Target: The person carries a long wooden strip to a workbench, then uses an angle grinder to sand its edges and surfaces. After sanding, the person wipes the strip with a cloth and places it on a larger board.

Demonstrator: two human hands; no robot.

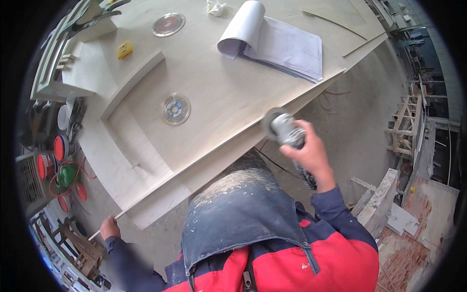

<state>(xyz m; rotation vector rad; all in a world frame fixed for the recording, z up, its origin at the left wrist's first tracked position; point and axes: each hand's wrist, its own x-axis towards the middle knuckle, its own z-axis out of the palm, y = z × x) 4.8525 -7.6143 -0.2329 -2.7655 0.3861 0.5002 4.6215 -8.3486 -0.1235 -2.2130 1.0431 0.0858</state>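
Observation:
My right hand is wrapped round an angle grinder, raised just off the front edge of the large pale worktop. The grinder's disc points toward that edge, and whether it touches cannot be made out; the tool is blurred. At the lower left, my left hand is closed on the end of a long thin pale strip. The strip extends along the worktop's front edge. A curved pale piece and a round cutting disc lie on the worktop.
Folded-back paper drawings lie at the far side, with another disc and a yellow tape measure farther left. Red buckets and a green item with a hose stand left. A wooden frame stands right; a cable trails below.

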